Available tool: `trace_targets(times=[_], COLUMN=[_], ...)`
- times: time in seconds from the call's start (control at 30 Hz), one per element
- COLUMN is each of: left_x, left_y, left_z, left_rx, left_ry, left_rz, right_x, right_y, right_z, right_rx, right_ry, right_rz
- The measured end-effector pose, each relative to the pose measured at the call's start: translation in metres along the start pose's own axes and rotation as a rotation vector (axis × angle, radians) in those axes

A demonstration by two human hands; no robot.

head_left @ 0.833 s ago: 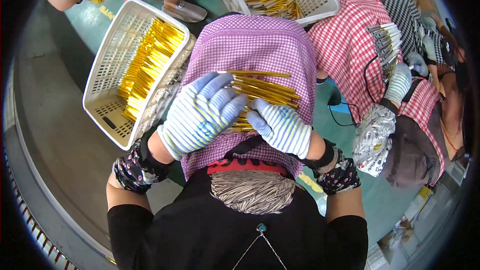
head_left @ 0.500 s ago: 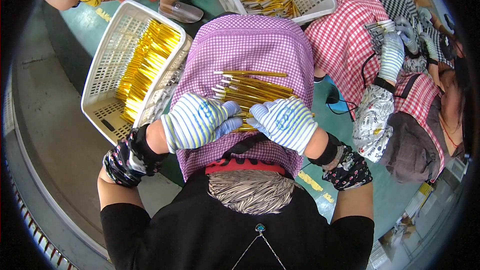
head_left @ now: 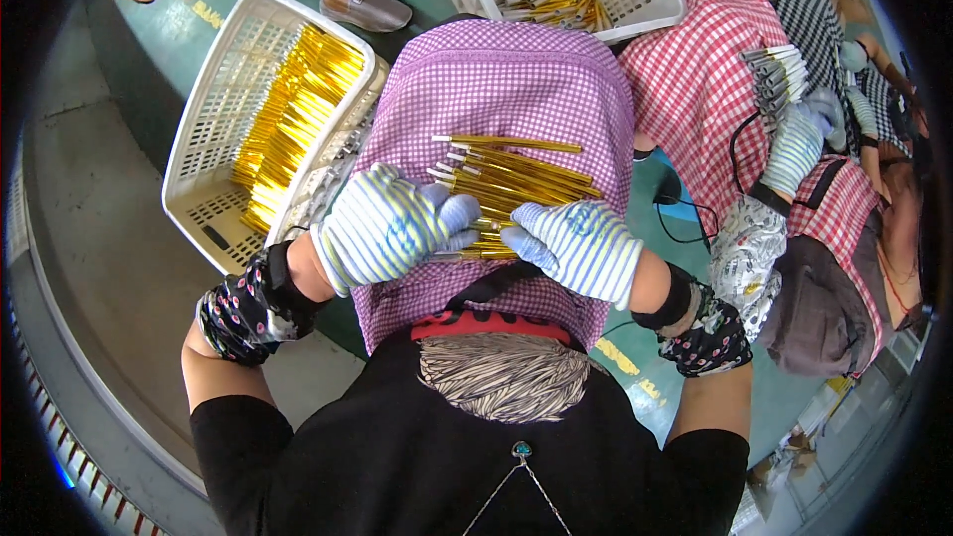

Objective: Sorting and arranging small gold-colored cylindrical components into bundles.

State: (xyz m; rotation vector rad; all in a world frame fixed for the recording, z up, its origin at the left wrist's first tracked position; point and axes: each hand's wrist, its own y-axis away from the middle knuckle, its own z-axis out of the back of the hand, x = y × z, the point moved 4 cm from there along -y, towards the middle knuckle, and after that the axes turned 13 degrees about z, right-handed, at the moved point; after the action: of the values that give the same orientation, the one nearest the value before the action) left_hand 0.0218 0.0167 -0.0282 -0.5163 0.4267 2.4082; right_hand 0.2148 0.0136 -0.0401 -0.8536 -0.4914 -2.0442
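Several slim gold sticks with white ends point(head_left: 526, 171) lie side by side across the purple checked apron point(head_left: 496, 69) on my lap. My left hand point(head_left: 392, 225), in a striped knit glove, is closed over their white-tipped ends, thumb and fingers pinching a gold stick. Facing it, my right hand point(head_left: 581, 246), gloved alike, pinches at the near sticks with its fingertips. Only a small gap parts the two hands. The gloves hide much of the nearest sticks, so how many are gripped does not show.
To the left stands a white plastic basket point(head_left: 204, 144) holding a heap of gold sticks. Another white basket point(head_left: 645, 10) with gold sticks is beyond my knees. On the right a co-worker in a red checked apron point(head_left: 685, 50) holds silvery sticks point(head_left: 776, 74). A person's shoe point(head_left: 367, 8) is at upper left.
My hands have drawn slightly apart, and the fingers have shifted along the near sticks. The co-worker's hand on the right has moved, showing more of the silvery bundle.
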Motion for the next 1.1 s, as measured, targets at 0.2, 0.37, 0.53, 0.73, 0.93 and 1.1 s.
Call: trace_targets(times=[0.2, 0.37, 0.53, 0.73, 0.93, 1.1], left_x=[0.015, 0.028, 0.028, 0.019, 0.017, 0.009], left_y=[0.015, 0.010, 0.009, 0.015, 0.018, 0.015], left_z=[-0.009, 0.009, -0.001, -0.016, -0.026, -0.022], left_rx=[0.105, -0.193, -0.089, -0.006, -0.005, 0.024], left_ry=[0.651, -0.186, 0.168, 0.099, 0.078, 0.086], left_rz=[0.017, 0.097, 0.214, 0.208, 0.182, 0.195], right_x=[0.014, -0.029, -0.028, -0.015, 0.000, -0.002], right_y=[-0.008, 0.018, 0.006, 0.006, 0.021, 0.011], right_z=[-0.005, -0.010, -0.008, -0.015, -0.039, -0.050], right_rx=[0.076, 0.031, -0.050, -0.256, 0.069, 0.184], right_ry=[0.213, 0.084, 0.298, 0.476, 0.363, 0.462], right_rz=[0.145, -0.034, -0.002, 0.250, 0.173, 0.095])
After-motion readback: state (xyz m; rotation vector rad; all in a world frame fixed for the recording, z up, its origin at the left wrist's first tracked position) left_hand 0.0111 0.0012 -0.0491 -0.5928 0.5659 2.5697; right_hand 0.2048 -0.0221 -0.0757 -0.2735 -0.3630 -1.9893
